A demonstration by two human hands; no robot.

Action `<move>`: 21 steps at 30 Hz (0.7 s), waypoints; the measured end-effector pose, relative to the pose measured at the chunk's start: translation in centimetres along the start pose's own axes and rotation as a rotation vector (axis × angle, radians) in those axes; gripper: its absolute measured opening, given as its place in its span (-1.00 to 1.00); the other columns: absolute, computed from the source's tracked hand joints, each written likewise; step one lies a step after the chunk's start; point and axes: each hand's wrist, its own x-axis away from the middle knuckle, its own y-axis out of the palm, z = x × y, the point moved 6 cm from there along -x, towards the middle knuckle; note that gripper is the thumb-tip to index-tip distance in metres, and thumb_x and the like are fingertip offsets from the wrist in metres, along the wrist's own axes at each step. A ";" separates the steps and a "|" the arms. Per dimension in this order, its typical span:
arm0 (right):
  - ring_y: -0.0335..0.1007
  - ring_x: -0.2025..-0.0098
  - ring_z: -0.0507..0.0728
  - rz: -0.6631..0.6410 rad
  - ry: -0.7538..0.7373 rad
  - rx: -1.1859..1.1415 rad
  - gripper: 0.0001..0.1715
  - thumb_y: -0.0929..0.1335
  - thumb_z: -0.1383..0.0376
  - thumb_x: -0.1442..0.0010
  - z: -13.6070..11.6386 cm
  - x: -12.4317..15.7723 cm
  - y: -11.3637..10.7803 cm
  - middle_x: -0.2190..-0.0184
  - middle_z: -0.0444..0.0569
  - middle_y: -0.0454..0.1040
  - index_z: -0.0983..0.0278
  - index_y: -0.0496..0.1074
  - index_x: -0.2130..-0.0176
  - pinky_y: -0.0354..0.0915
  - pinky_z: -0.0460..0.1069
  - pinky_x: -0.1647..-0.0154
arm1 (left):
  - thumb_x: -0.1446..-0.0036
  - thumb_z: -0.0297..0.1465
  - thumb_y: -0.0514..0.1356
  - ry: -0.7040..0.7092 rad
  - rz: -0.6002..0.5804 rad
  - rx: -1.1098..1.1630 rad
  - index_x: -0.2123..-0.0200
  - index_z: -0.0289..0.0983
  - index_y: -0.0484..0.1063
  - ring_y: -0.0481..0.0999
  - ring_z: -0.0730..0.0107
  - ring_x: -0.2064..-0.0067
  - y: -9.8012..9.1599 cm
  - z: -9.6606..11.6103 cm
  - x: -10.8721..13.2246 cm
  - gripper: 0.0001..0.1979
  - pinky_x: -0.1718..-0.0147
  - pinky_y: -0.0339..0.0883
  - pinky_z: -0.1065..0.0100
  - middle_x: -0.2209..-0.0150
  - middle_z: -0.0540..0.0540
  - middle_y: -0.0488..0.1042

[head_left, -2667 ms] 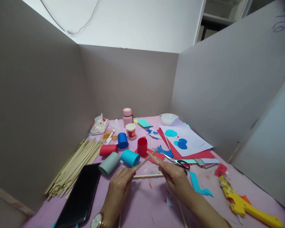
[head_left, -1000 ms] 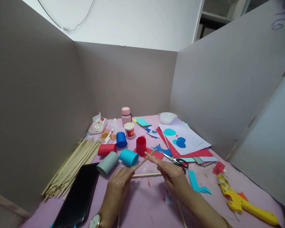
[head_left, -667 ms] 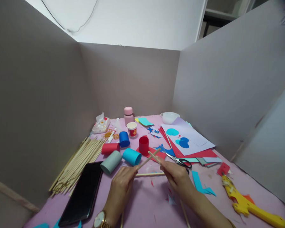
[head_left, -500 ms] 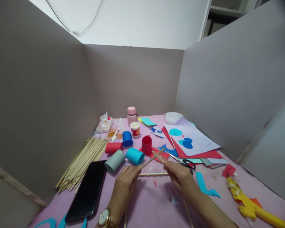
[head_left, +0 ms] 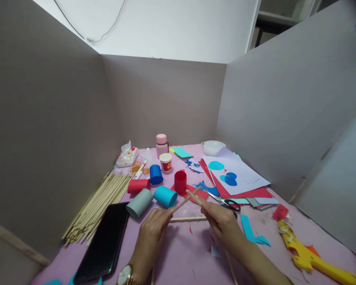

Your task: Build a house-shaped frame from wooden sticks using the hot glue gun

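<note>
My left hand (head_left: 154,228) is closed around a thin wooden stick (head_left: 186,200) that slants up to the right. Closed on a second wooden stick (head_left: 192,196), my right hand (head_left: 221,220) sits opposite. The two sticks cross near their upper tips, in front of the red paper tube (head_left: 180,182). Another wooden stick (head_left: 186,219) runs level between my hands. Stick lengths also show below both wrists; my hands hide where they join. A light blue paper tube (head_left: 165,196) and a grey paper tube (head_left: 140,203) lie just beyond my left hand.
A bundle of sticks (head_left: 99,209) and a black phone (head_left: 102,241) lie at left. Scissors (head_left: 230,204), paper sheets (head_left: 240,174) and a yellow glue gun (head_left: 307,253) are at right. Behind stand a paper cup (head_left: 166,163) and a pink bottle (head_left: 161,145). Grey partitions enclose the table.
The whole view has shifted slightly, so things appear a little further left. My hands keep their hold on the crossed sticks, with hardly any movement.
</note>
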 end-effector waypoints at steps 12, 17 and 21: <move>0.51 0.39 0.14 0.025 -0.010 0.008 -0.58 0.15 0.39 -0.30 -0.1 -0.3 0.1 0.42 0.05 0.57 0.31 0.35 -0.09 0.37 -0.04 0.40 | -0.28 -0.33 -0.03 0.045 0.026 -0.035 0.00 -0.17 0.39 0.53 0.31 0.21 -0.1 -0.2 -0.3 -0.70 0.27 0.42 0.37 0.23 -0.08 0.55; 0.52 0.35 0.15 0.015 0.005 -0.003 -0.57 0.16 0.40 -0.29 0.0 -0.3 0.1 0.42 0.05 0.57 0.30 0.35 -0.10 0.38 -0.04 0.36 | -0.29 -0.31 -0.04 0.062 0.034 -0.053 0.00 -0.16 0.40 0.54 0.32 0.24 -0.1 -0.1 -0.4 -0.69 0.31 0.42 0.38 0.25 -0.07 0.56; 0.50 0.39 0.15 -0.004 0.007 0.000 -0.57 0.16 0.40 -0.29 0.1 -0.3 0.2 0.46 0.03 0.55 0.31 0.35 -0.10 0.37 -0.03 0.38 | -0.28 -0.34 -0.03 0.062 0.035 -0.053 0.01 -0.18 0.40 0.53 0.33 0.22 -0.1 -0.2 -0.5 -0.70 0.29 0.42 0.40 0.23 -0.08 0.55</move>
